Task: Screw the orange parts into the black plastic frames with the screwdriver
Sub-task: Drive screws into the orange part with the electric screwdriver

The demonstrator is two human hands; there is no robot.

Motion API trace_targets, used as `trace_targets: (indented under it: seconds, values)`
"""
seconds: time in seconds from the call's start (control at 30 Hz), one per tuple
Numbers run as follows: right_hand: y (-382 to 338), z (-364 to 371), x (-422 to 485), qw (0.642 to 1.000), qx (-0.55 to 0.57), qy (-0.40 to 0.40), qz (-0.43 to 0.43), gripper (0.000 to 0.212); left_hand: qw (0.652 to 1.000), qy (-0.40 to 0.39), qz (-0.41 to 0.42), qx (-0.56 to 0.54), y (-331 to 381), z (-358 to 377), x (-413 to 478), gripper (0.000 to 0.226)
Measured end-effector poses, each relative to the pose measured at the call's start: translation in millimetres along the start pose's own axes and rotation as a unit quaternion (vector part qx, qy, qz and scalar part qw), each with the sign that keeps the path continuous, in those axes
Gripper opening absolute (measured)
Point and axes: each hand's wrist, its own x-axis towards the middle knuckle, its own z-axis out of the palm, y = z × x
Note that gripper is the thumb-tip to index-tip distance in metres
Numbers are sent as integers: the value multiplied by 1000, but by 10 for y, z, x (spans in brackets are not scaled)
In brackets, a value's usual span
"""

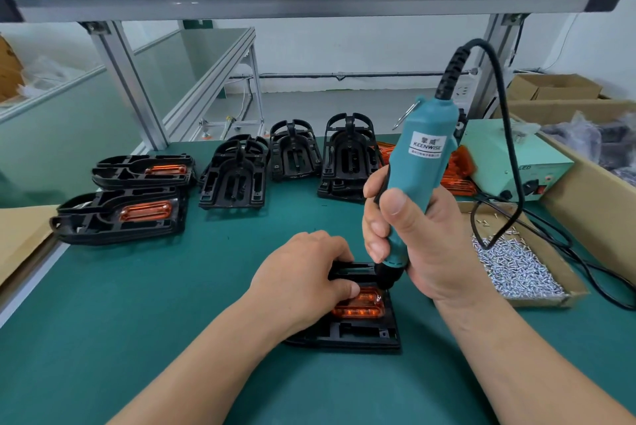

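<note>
A black plastic frame [361,331] lies on the green mat in front of me with an orange part [359,307] seated in it. My left hand [303,280] grips the frame's upper left, thumb pressing on the orange part's edge. My right hand [409,235] grips a teal electric screwdriver [420,163] upright, its black tip [387,282] down at the orange part's upper right corner. The bit itself is hidden.
Two frames with orange parts [137,214] lie stacked at the left. Bare black frames [237,173] stand in stacks at the back. More orange parts [459,173] sit behind the screwdriver. A cardboard tray of screws [516,266] and a power box [516,163] are right.
</note>
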Motion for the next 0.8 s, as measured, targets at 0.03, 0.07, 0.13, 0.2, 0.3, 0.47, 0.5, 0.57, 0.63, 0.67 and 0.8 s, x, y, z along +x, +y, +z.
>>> trace_targets:
  seconds: [0.03, 0.07, 0.13, 0.2, 0.3, 0.47, 0.5, 0.57, 0.63, 0.67, 0.8]
  values:
    - [-4, 11, 2, 1000, 2, -2, -1, 45, 1000, 0, -2, 0, 1, -3, 2, 33]
    - [-9, 19, 6, 1000, 2, -5, -2, 42, 1000, 0, -3, -1, 2, -6, 0, 33]
    - [-18, 24, 9, 1000, -3, -8, -5, 34, 1000, -2, -7, -5, 6, -8, 1, 33]
    - [-16, 16, 9, 1000, -10, -9, -4, 25, 1000, -5, -15, -13, 15, -12, 1, 33]
    - [8, 19, 4, 1000, -20, -24, 0, 19, 999, -20, -22, -21, 34, -21, 14, 31]
    - [41, 37, 19, 998, -16, -51, 19, 19, 999, -31, -33, -30, 58, -34, 32, 29]
    - [41, 28, 15, 998, -13, -52, 21, 16, 998, -32, -34, -30, 63, -32, 30, 29]
    - [49, 7, -1, 998, -3, -55, 20, 11, 998, -34, -33, -31, 65, -36, 22, 29]
    - [51, -13, -18, 998, 3, -55, 17, 21, 999, -33, -31, -29, 62, -35, 20, 29]
    - [53, -16, -23, 998, 7, -54, 16, 29, 999, -31, -29, -25, 59, -34, 18, 29]
    - [45, -33, -29, 1000, -5, -28, -12, 45, 999, -23, -19, -17, 50, -32, 15, 32]
